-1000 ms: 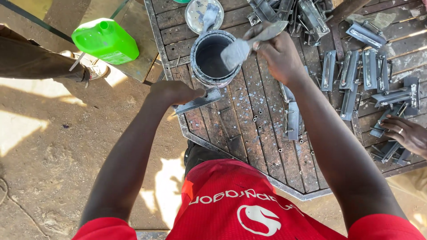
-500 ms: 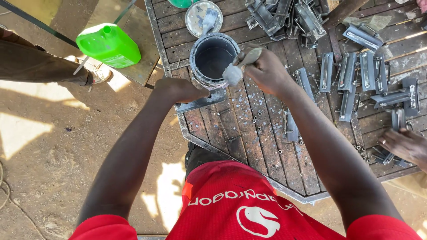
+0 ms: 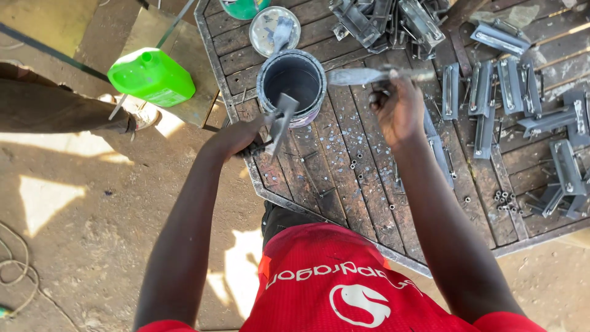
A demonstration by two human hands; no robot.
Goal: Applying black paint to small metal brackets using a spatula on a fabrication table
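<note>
Red shirt (image 3: pixel 332 289) nearest the camera, both bare arms reaching forward over the table (image 3: pixel 369 203).

Left hand (image 3: pixel 236 136): closed around a small grey metal bracket (image 3: pixel 279 123), held tilted at the table's near-left edge, just in front of the paint tin (image 3: pixel 292 83). A second ago this bracket lay flatter, low against the table edge; it is now lifted and turned up towards the tin.

Right hand (image 3: pixel 398 110): closed on the handle of a paintbrush (image 3: pixel 369 76), bristles pointing left, grey with paint, tip just beside the tin's right rim. Half a second ago the brush was at the tin's mouth; now it is drawn out and held level. Judgement: brush freshly loaded, bracket presented for coating.

Paint tin: round, open, dark grey contents, standing on the table between the two hands. Lid (image 3: pixel 275 27) lying just beyond, silver, smeared.

Table: slatted wood in a metal frame, speckled with pale paint drips; loose bolts (image 3: pixel 507 198) scattered at right. Rows of grey painted brackets (image 3: pixel 485 101) laid out on the right side, a heap of unsorted metal parts (image 3: pixel 381 21) at the far edge.

Surroundings: bare sunlit earth floor (image 3: pixel 80 233); green plastic jerrycan (image 3: pixel 152 77) on a board at left; another person's leg and shoe (image 3: pixel 74 114) beside it.
</note>
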